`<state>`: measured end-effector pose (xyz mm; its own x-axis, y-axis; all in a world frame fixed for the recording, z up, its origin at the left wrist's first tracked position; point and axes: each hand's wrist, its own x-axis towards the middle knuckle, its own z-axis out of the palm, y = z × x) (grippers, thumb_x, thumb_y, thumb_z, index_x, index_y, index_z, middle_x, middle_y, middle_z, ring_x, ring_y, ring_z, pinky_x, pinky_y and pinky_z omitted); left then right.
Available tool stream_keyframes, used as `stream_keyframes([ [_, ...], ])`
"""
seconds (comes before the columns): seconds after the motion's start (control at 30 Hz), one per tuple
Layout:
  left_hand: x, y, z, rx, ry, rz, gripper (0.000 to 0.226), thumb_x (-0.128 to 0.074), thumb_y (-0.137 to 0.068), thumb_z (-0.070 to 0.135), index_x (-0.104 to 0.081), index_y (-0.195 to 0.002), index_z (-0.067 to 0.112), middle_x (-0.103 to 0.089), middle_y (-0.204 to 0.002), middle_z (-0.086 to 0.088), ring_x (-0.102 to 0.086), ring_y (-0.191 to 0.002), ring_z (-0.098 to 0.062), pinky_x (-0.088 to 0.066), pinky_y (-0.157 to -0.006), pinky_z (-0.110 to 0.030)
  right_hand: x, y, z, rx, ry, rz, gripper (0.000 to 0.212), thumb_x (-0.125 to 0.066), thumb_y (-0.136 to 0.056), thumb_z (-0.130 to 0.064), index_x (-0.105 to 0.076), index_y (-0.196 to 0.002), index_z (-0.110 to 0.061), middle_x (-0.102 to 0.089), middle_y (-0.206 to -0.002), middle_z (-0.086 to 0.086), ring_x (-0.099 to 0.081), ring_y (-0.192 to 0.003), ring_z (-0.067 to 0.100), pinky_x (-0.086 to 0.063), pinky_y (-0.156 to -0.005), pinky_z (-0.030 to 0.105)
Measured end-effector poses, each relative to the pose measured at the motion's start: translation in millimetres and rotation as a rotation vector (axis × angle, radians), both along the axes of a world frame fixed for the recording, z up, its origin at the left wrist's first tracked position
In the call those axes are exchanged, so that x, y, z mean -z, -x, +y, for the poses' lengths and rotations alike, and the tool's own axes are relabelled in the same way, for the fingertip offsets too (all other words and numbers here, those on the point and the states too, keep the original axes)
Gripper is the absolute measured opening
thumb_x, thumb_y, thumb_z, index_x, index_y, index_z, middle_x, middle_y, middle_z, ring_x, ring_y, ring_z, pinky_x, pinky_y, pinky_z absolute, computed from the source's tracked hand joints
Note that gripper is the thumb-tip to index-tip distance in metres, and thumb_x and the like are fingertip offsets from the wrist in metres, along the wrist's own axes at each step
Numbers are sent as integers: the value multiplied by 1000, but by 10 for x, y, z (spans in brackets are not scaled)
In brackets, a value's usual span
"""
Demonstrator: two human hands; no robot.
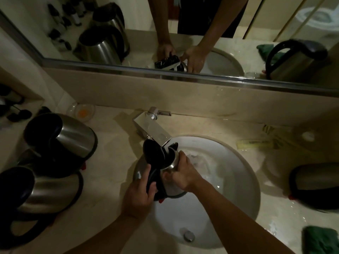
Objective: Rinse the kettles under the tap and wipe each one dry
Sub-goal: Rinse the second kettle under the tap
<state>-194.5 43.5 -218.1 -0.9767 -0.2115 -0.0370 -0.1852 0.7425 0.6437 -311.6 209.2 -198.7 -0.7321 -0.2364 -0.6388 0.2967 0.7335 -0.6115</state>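
Note:
A steel kettle with a black handle and open black lid is held over the white sink, its mouth right under the square chrome tap. My left hand grips the black handle from the left. My right hand wraps round the steel body near the rim. Two more steel kettles stand on the counter at the left, one further back and one nearer. Another kettle stands right of the sink. A green cloth lies at the lower right.
A long mirror runs above the backsplash and reflects the kettles and hands. A clear soap dish sits behind the left kettles. Small dark bottles stand far left. Yellow packets lie right of the tap. The counter is wet.

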Motion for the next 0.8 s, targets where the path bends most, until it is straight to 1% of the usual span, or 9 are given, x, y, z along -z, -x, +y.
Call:
stream_keyframes([
  [0.1,11,-7,-13,7,-7,0,61,-30,-98,62,-26,-153,37,-69,-123,-17,-71,-99,-32,-61,-73,-38,-29,8,3,-18,-5,-30,127,-70,-55,-71,-12,-159,-26,-26,-166,5,-30,-150,34,-35,-118,58],
  [0.23,-6,-12,-22,20,-12,5,63,-35,-97,62,-17,-155,44,-68,-125,-17,-70,-103,-31,-62,-75,-42,-53,28,8,-38,-13,-43,129,-69,-55,-72,-8,-160,-27,-23,-167,8,-28,-151,36,-35,-118,60],
  [0.33,-43,4,-10,9,-28,-9,65,-44,-94,54,-18,-153,44,-67,-128,-16,-69,-107,-32,-62,-77,-43,-87,43,10,-42,-5,-63,129,-73,-60,-66,-4,-161,-26,-18,-168,9,-24,-152,38,-34,-118,60],
  [0.43,-61,8,0,14,-55,-15,64,-45,-93,50,-21,-152,42,-66,-129,-18,-68,-109,-35,-62,-78,-44,-94,43,25,-45,1,-77,127,-76,-66,-59,-1,-162,-24,-14,-169,8,-22,-153,39,-32,-119,59],
  [0.53,-40,13,-6,17,-42,-18,63,-45,-94,50,-22,-152,40,-63,-133,-20,-67,-112,-37,-61,-81,-45,-91,58,35,-45,6,-103,126,-77,-71,-53,4,-163,-24,-9,-171,8,-16,-155,38,-29,-122,57],
  [0.67,-19,16,-13,31,-44,-18,64,-46,-95,48,-24,-153,35,-63,-132,-20,-67,-112,-35,-60,-81,-41,-97,68,34,-41,10,-115,125,-78,-73,-50,5,-162,-26,-9,-171,8,-17,-154,38,-29,-121,56],
  [0.8,-31,16,0,16,-51,-16,63,-44,-94,49,-22,-152,40,-62,-134,-19,-68,-110,-36,-60,-80,-39,-110,77,32,-50,5,-106,124,-78,-72,-51,4,-162,-27,-11,-170,8,-19,-154,38,-30,-120,58],
])
